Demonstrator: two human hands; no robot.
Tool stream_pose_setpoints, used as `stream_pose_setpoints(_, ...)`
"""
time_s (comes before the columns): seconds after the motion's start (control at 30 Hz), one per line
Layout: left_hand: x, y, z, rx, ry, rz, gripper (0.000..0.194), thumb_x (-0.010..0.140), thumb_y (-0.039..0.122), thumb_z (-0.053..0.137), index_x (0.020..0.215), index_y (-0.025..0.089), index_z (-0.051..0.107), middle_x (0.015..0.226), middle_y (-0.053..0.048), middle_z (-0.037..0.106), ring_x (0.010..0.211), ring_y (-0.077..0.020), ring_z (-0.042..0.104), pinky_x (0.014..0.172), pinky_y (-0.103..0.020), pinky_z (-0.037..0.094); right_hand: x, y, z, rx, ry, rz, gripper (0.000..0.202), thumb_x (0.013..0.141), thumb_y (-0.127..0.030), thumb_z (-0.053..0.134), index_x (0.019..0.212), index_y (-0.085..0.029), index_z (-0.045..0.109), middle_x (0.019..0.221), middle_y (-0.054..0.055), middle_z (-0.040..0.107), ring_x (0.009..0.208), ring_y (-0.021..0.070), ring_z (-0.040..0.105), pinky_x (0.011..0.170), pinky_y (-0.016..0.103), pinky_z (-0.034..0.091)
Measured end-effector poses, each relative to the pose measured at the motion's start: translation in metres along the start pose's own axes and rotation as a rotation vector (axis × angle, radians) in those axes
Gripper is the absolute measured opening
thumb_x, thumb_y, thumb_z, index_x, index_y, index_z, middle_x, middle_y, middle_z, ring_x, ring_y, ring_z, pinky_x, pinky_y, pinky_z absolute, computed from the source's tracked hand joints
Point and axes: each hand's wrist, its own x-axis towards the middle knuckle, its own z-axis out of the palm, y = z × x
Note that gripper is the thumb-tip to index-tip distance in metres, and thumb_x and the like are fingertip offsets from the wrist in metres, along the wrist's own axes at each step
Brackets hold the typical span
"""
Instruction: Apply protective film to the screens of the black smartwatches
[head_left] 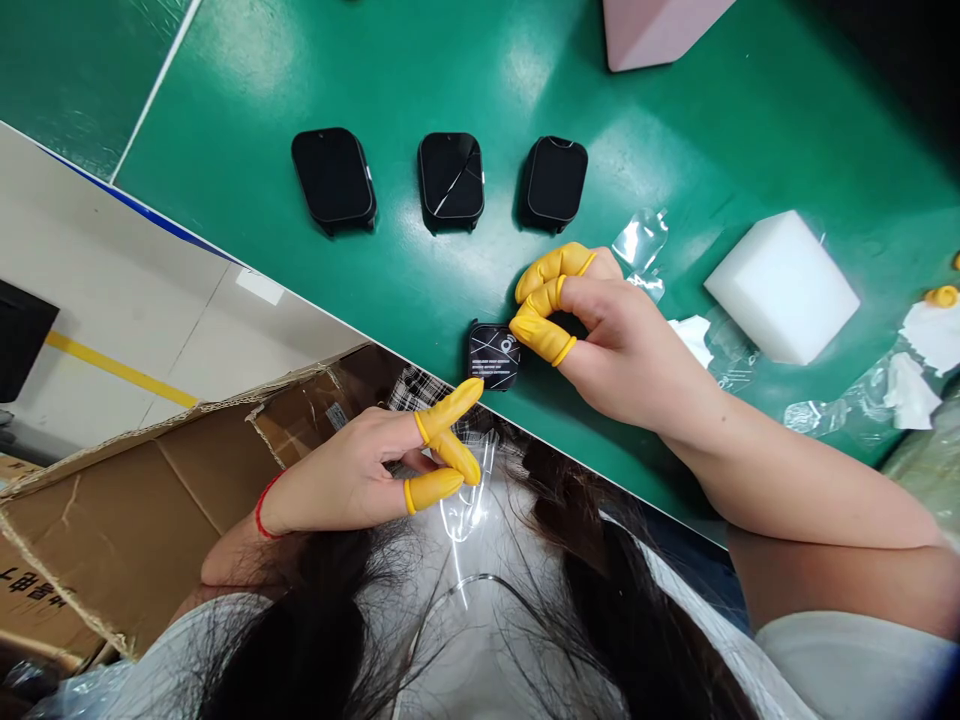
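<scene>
A small black smartwatch body (493, 358) with white printed lines and text on its face lies at the green table's near edge. The fingertips of my right hand (577, 310), in yellow finger cots, are pinched at its upper right corner; what is between them is too small to tell. My left hand (405, 460) also wears yellow cots. Its index fingertip reaches the watch's lower edge, while thumb and middle finger pinch a clear plastic film (465, 515). Beyond my hands stand three black watch bodies in a row: left (332, 177), middle (451, 178), with a diagonal line, and right (555, 182).
A white foam block (784, 287) sits on the green table (405, 290) at the right, among crumpled clear film (642, 240) and white scraps (911, 392). A pink box (660, 30) is at the top. Below the table's left edge is an open cardboard box (150, 490).
</scene>
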Motion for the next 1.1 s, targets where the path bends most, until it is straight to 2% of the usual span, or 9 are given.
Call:
stream_pose_setpoints(0.1,-0.002,-0.001,-0.001,0.022,-0.018,-0.002,0.015,0.080,0.008,0.068,0.091,0.019,0.069,0.080,0.004,0.071,0.061,-0.0047,0.064,0.061,-0.008,0.052,0.000,0.001,0.000,0.007,0.001,-0.012,0.031,0.090,-0.043,0.062,0.071,-0.019,0.055,0.097,0.007,0.063,0.095,0.0235,0.051,0.091,0.045,0.037)
stream_pose_setpoints(0.23,-0.002,-0.001,0.000,0.034,0.005,0.015,0.012,0.081,0.009,0.068,0.089,0.018,0.068,0.078,0.004,0.071,0.060,-0.0062,0.064,0.057,-0.009,0.052,-0.001,0.001,0.001,0.002,0.001,-0.009,0.034,0.089,-0.047,0.062,0.070,-0.019,0.055,0.094,0.007,0.063,0.095,0.0244,0.051,0.092,0.046,0.037)
stream_pose_setpoints(0.4,-0.001,-0.001,0.000,0.039,-0.008,-0.029,0.010,0.081,0.011,0.068,0.089,0.017,0.069,0.078,0.002,0.072,0.060,-0.0069,0.065,0.058,-0.010,0.053,0.000,0.000,0.000,0.006,0.013,-0.007,0.034,0.088,-0.047,0.063,0.070,-0.019,0.055,0.091,0.007,0.062,0.095,0.0243,0.053,0.092,0.045,0.039)
stream_pose_setpoints(0.47,-0.003,-0.001,0.000,0.011,-0.022,-0.021,0.016,0.080,0.008,0.068,0.094,0.018,0.069,0.082,0.003,0.072,0.063,-0.0062,0.066,0.062,-0.009,0.053,-0.001,0.001,-0.002,0.050,0.033,-0.011,0.031,0.091,-0.044,0.060,0.073,-0.019,0.057,0.091,0.007,0.062,0.094,0.0230,0.054,0.092,0.044,0.040)
stream_pose_setpoints(0.57,-0.008,-0.002,-0.002,-0.057,-0.001,-0.028,0.041,0.080,0.005,0.068,0.116,0.024,0.066,0.085,0.004,0.072,0.064,-0.0053,0.066,0.065,-0.008,0.054,-0.002,0.004,-0.005,0.157,0.067,0.007,0.024,0.094,-0.039,0.056,0.082,-0.019,0.060,0.095,0.007,0.062,0.095,0.0214,0.056,0.093,0.041,0.043)
stream_pose_setpoints(0.63,-0.013,-0.003,-0.002,-0.110,0.036,-0.055,0.061,0.079,0.003,0.068,0.133,0.029,0.057,0.087,0.002,0.072,0.065,-0.0068,0.067,0.067,-0.011,0.056,-0.003,0.007,-0.007,0.203,0.076,0.022,0.018,0.094,-0.036,0.056,0.087,-0.020,0.061,0.099,0.007,0.063,0.098,0.0215,0.057,0.093,0.040,0.044)
stream_pose_setpoints(0.7,-0.017,-0.003,-0.001,-0.186,0.086,-0.100,0.072,0.079,0.003,0.069,0.142,0.033,0.049,0.088,0.001,0.072,0.068,-0.0087,0.068,0.069,-0.014,0.058,-0.004,0.009,-0.008,0.221,0.079,0.030,0.014,0.093,-0.032,0.056,0.090,-0.020,0.061,0.102,0.007,0.063,0.101,0.0217,0.057,0.095,0.040,0.044)
stream_pose_setpoints(0.83,-0.022,-0.003,0.001,-0.324,0.168,-0.183,0.074,0.080,0.004,0.069,0.143,0.035,0.047,0.089,-0.001,0.071,0.074,-0.0104,0.068,0.071,-0.016,0.058,-0.003,0.011,-0.009,0.208,0.081,0.023,0.013,0.094,-0.028,0.054,0.087,-0.020,0.060,0.102,0.007,0.064,0.101,0.0208,0.058,0.095,0.040,0.045)
stream_pose_setpoints(1.1,-0.020,-0.002,0.001,-0.344,0.138,-0.178,0.075,0.082,0.004,0.067,0.144,0.037,0.044,0.088,-0.001,0.070,0.075,-0.0096,0.067,0.072,-0.016,0.058,-0.001,0.013,-0.008,0.135,0.093,-0.025,0.014,0.093,-0.020,0.049,0.088,-0.017,0.062,0.099,0.007,0.065,0.096,0.0183,0.059,0.091,0.037,0.046)
